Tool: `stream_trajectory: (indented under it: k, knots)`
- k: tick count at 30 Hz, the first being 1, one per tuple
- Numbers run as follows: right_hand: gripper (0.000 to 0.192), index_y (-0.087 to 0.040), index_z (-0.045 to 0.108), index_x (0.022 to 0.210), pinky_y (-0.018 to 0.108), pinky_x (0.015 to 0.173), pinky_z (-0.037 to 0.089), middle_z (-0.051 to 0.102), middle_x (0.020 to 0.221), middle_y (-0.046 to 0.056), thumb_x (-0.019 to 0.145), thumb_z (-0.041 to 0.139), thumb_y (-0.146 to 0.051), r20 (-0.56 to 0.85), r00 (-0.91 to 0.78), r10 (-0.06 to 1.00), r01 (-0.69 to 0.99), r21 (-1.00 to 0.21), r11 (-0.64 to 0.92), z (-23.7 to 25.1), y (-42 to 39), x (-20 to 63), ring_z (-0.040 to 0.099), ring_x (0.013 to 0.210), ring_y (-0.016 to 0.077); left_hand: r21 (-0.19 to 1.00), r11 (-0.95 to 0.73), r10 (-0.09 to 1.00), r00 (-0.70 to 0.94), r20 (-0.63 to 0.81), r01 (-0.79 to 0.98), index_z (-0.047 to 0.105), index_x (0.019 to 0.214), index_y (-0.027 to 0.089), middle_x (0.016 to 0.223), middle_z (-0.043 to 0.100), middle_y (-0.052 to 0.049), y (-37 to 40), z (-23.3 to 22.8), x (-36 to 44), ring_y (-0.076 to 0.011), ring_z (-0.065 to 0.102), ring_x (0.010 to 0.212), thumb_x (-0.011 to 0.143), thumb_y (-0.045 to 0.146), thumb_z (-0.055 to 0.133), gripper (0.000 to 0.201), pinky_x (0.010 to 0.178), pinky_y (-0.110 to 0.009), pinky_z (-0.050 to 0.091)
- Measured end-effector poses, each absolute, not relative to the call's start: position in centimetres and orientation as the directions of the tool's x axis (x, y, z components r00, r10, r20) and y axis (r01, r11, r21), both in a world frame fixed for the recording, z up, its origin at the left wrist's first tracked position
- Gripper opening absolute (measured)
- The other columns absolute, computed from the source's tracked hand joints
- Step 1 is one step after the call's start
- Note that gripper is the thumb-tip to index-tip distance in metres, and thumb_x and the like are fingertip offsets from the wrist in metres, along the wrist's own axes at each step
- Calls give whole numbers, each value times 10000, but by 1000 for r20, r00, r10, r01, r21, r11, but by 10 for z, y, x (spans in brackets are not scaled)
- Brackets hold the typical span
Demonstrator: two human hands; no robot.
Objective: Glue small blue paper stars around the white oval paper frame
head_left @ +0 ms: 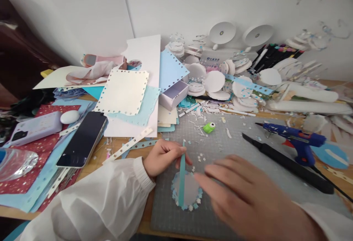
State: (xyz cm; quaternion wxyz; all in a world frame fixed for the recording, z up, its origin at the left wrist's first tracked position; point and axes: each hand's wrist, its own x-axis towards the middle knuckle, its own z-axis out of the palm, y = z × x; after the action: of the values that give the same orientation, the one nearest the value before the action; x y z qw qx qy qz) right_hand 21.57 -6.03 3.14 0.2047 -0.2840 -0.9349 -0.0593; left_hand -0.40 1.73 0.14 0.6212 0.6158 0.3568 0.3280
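Note:
My left hand (168, 157) pinches the upper end of a narrow teal paper strip (182, 176) between thumb and finger. The strip runs down across a round white paper disc (191, 187), whose rim is covered with small blue and white paper flowers. To the right of the disc is my right hand (237, 193), blurred by motion, its fingers stretched out and seemingly holding nothing. Its fingertips come close to the disc's right edge; whether they touch it I cannot tell. Several loose white paper flowers (201, 157) lie just above the disc.
A grey cutting mat (171, 219) bears a green paper punch (209, 127), a black pen-like tool (286, 162) and a blue glue gun (296, 138). Punched paper sheets (122, 92) and a phone (82, 140) lie left. White discs (214, 82) and paper scraps crowd the back.

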Motion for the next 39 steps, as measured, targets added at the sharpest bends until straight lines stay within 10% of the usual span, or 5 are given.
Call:
stream_trajectory:
  k: [7, 16, 22, 26, 39]
  knots:
    - [174, -163, 619, 823, 336, 486, 356, 572, 644, 21, 855, 470, -79, 454, -800, 393, 511, 171, 843, 44, -5, 155, 471, 579, 160, 1000, 2, 866, 500, -6, 10, 312, 426, 148, 472, 302, 37, 17, -7, -3, -71, 289, 477, 842, 444, 518, 551, 464, -227, 265]
    - [175, -166, 588, 832, 316, 502, 383, 569, 621, 21, 857, 447, -65, 527, -775, 350, 500, 171, 849, 39, -1, 171, 444, 573, 159, 1000, 17, 867, 497, -25, 21, 363, 458, 153, 491, 378, 18, 16, 3, -1, -89, 352, 493, 893, 452, 436, 533, 504, -242, 315]
    - [194, -216, 425, 761, 287, 533, 376, 503, 663, -5, 829, 480, -43, 604, -400, 690, 513, -477, 714, 18, -1, 209, 457, 587, 131, 857, -496, 571, 796, 202, 138, 611, 944, 119, 837, 618, -115, 9, 15, -6, -218, 547, 744, 639, 656, 622, 617, 688, -330, 410]
    - [181, -235, 375, 854, 269, 489, 319, 448, 667, -25, 858, 476, -84, 452, 16, 892, 149, -883, 445, 2, -11, 216, 422, 558, 121, 688, -682, 481, 861, 167, 248, 574, 983, 134, 901, 627, -116, 5, 9, -5, -243, 547, 769, 516, 671, 697, 722, 725, -368, 380]
    - [184, -248, 299, 797, 234, 479, 281, 394, 650, -50, 916, 417, -172, 137, -235, 962, -204, -975, 89, 9, -30, 207, 326, 537, 103, 820, -510, 631, 760, 153, 259, 495, 972, 155, 905, 589, -88, 9, 0, -9, -210, 531, 811, 576, 501, 768, 592, 729, -323, 430]
